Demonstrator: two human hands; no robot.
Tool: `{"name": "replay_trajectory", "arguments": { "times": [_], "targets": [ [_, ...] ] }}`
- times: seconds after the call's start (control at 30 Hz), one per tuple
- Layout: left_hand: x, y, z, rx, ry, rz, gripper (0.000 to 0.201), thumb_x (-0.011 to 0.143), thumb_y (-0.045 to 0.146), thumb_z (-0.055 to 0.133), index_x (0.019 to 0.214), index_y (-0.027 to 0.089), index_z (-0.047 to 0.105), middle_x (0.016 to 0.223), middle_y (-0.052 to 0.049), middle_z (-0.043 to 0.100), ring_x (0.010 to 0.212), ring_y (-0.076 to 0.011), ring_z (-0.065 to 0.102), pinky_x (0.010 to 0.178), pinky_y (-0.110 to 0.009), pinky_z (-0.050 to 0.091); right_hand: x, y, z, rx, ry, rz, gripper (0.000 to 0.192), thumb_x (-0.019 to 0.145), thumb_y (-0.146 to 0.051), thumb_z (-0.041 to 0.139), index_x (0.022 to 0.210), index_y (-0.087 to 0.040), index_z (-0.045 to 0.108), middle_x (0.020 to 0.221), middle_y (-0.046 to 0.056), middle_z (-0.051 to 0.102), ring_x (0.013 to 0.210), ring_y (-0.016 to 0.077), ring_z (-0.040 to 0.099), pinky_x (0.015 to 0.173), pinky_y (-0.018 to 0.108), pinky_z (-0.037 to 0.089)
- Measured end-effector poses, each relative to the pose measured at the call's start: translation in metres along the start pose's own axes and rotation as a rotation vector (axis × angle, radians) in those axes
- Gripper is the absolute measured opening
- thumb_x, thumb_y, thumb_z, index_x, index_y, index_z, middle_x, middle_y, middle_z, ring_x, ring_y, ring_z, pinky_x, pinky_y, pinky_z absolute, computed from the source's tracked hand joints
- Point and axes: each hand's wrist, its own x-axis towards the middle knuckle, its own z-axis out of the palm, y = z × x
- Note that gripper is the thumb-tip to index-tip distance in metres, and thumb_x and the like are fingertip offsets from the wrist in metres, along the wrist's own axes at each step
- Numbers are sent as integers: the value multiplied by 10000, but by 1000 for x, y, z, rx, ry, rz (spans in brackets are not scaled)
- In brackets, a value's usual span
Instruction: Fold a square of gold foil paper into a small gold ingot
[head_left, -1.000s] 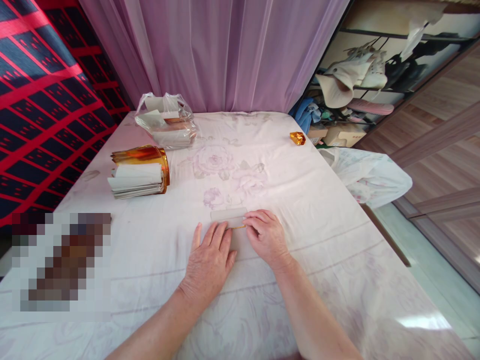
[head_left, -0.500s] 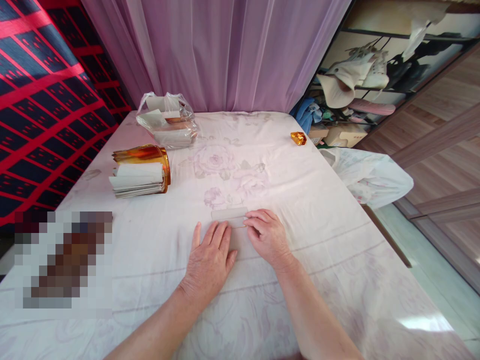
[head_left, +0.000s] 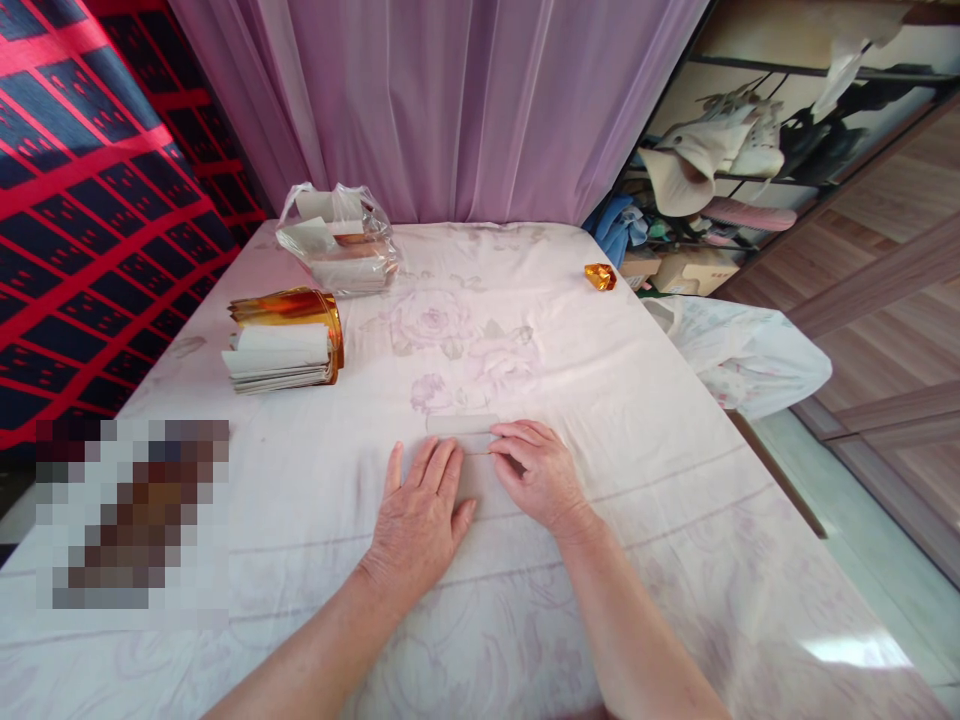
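Grey-white folded paper (head_left: 463, 424): on the table (head_left: 637, 400)
My left hand (head_left: 417, 512): flat, partly hiding it
My right hand (head_left: 538, 475): pinching its right end
Beyond: gold-and-white paper stack (head_left: 285, 350), clear plastic bag (head_left: 341, 245), folded gold foil (head_left: 601, 277)

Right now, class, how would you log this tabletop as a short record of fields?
Left hand: flat, fingers over the left part of a pale grey, folded paper strip
Right hand: fingers curled, fingertips at the strip's right end
Far left: stack of white and shiny gold sheets
Behind it: clear plastic bag holding papers
Far right: small, shiny gold folded piece
Surface: white floral cloth
Backdrop: purple curtain
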Motion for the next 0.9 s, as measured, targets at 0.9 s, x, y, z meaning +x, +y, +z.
{"name": "replay_trajectory", "arguments": {
  "times": [0.9],
  "targets": [
    [1, -19, 9, -27, 37, 15, 675, 900, 444, 548, 1465, 111, 388, 1516, -202, 405, 1399, -360, 365, 1124, -562, 298, 3, 3, 3, 7, -27, 66, 223, 948, -211, 498, 1014, -222, 711, 989, 57, 741, 945, 212, 650, 875, 375, 501]
  ]
}}
